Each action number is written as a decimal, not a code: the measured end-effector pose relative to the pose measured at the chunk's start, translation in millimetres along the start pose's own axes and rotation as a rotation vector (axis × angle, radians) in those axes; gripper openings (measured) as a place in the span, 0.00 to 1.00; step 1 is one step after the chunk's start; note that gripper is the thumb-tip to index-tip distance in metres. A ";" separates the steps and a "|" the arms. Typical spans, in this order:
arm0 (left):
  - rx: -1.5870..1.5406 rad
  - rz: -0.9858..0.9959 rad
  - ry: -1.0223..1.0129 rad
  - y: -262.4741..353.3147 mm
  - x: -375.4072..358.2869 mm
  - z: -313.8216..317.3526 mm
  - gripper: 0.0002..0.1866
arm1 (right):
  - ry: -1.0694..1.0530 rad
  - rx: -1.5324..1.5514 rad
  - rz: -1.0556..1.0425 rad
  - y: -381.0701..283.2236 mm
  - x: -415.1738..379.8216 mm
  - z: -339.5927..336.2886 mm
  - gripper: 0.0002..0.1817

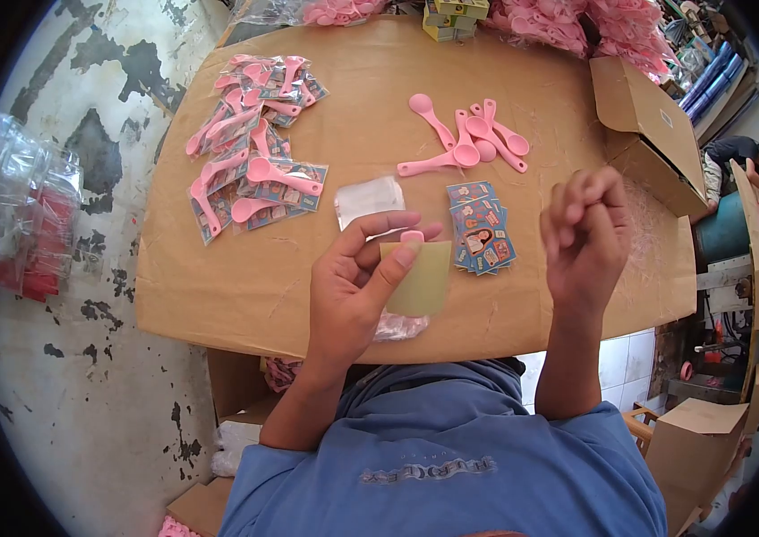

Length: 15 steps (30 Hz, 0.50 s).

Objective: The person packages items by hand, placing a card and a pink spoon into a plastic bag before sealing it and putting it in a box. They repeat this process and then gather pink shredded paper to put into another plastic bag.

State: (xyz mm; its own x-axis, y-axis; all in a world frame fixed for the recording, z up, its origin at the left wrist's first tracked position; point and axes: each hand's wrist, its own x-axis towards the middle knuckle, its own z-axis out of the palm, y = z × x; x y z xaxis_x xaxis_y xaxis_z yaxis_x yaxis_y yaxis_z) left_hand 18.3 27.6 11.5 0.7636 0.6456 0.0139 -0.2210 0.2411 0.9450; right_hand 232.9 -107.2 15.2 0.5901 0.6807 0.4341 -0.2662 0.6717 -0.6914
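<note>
Near the table's front edge, my left hand [357, 273] pinches a yellow-green card [422, 285] between thumb and fingers. The end of a pink spoon [412, 236] sticks up over the card's top edge in the same grip; the rest of the spoon is hidden. My right hand [585, 228] is raised to the right with its fingers curled together, and what they hold, if anything, does not show. Between the hands lies a stack of blue printed cards [480, 231]. Clear plastic bags [369, 201] lie just behind my left hand.
Several loose pink spoons [464, 154] lie mid-table. At the left is a heap of bagged spoons with cards [259, 170]. An opened cardboard box [648, 125] stands on the right edge. Pink bundles [541, 27] and small yellow boxes [453, 18] line the back. Another person [737, 161] works far right.
</note>
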 end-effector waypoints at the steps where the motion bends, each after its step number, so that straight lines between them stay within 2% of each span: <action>1: -0.015 0.024 0.008 -1.2 1.6 -0.8 0.18 | -0.066 -0.006 0.084 0.2 -3.6 -2.2 0.07; 3: -0.034 0.065 -0.004 -2.2 3.8 1.5 0.16 | -0.084 -0.194 0.306 1.0 -12.8 4.4 0.08; 6: -0.001 0.100 -0.023 -6.5 4.7 0.1 0.15 | -0.090 -0.449 0.376 11.4 -17.0 32.4 0.11; 9: -0.004 0.127 -0.046 -10.0 6.7 -0.7 0.14 | -0.151 -0.627 0.311 24.2 -20.8 39.7 0.12; 12: -0.013 0.142 -0.034 -9.7 7.8 0.5 0.13 | -0.119 -0.629 0.304 31.7 -21.4 32.8 0.13; 15: 0.013 0.141 0.004 -12.4 9.0 -3.2 0.12 | 0.035 -0.523 0.414 19.0 -15.8 37.9 0.10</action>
State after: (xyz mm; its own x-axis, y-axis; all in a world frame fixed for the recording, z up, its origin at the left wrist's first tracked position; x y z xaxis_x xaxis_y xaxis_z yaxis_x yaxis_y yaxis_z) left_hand 25.9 32.8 -1.1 0.7227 0.6756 0.1456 -0.3182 0.1382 0.9379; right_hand 189.6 -94.1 17.1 0.5455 0.8360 0.0598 -0.0767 0.1208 -0.9897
